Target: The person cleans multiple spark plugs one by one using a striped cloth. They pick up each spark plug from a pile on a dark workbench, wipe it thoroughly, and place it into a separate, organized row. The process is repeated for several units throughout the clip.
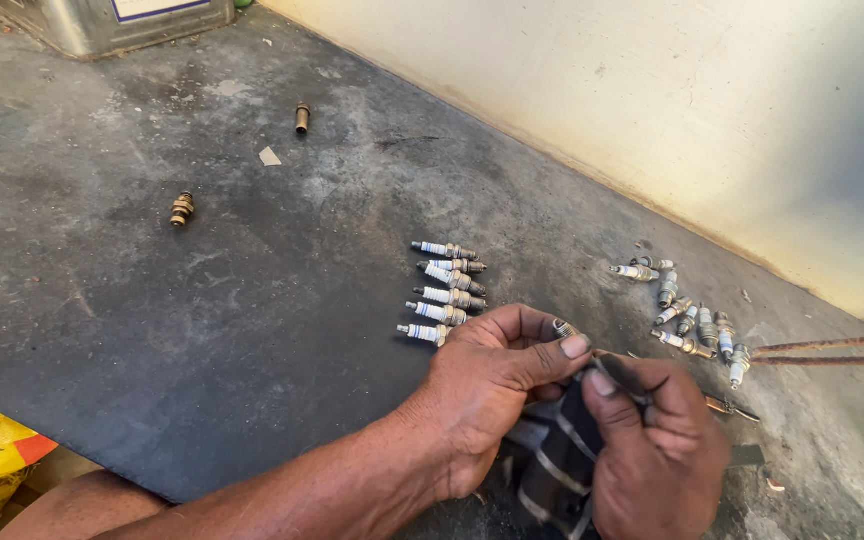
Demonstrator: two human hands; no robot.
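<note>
Metal tin (102, 22), white-labelled, stands top left behind spark plugs (447, 292).

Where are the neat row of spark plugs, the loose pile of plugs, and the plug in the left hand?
Row of spark plugs (445, 292), head view, middle plug's white insulator.
Loose pile of plugs (694, 320), head view, centre of the heap.
Held spark plug (564, 327), head view, metal end above the left hand (497, 385).

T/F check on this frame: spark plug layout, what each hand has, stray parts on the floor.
1. Six spark plugs lie in a tidy row beside the left hand. True.
2. The loose pile by the wall is also tidily rowed. False: it is jumbled.
3. The left hand holds a spark plug. True.
4. The right hand is empty. False: it grips a dark striped cloth.
5. Two brass-coloured fittings lie apart on the floor. True.
</note>
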